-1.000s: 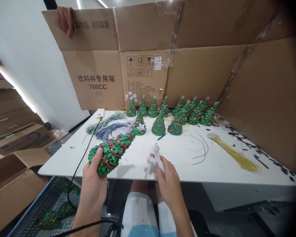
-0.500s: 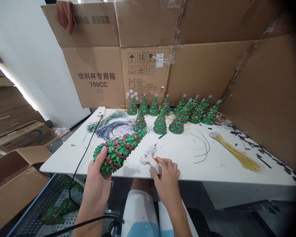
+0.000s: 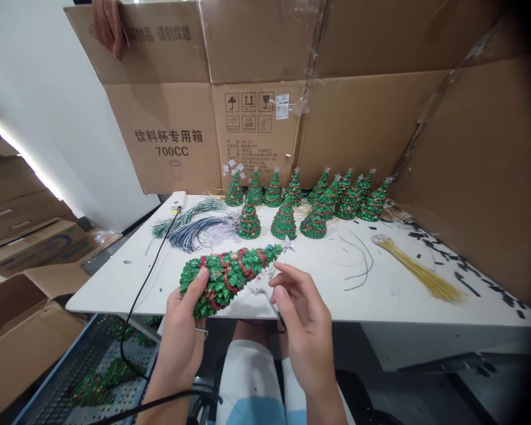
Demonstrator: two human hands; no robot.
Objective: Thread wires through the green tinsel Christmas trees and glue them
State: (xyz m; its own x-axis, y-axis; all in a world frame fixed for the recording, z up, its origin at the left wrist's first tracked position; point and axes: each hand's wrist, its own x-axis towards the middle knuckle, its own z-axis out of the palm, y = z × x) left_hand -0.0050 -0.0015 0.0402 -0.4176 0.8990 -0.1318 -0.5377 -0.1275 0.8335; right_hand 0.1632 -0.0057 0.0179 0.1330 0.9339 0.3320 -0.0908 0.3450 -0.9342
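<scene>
Gripping a glittery green, cone-shaped Christmas tree (image 3: pixel 230 271) with red garlands, the left hand (image 3: pixel 188 319) holds it tipped sideways over the front of a white, flat-topped table (image 3: pixel 318 277), its silver star (image 3: pixel 287 245) pointing right. Just beside the tip, the right hand (image 3: pixel 303 313) is half open, thumb and fingers loosely curled and parted. Behind them sits a partly hidden white plastic glue gun (image 3: pixel 262 291); whether the fingers touch it cannot be told. Farther back, similar green trees (image 3: pixel 284 219) stand upright before brown cardboard panels (image 3: pixel 358 124), with a bundle of yellow wires (image 3: pixel 418 271) lying toward the right.
</scene>
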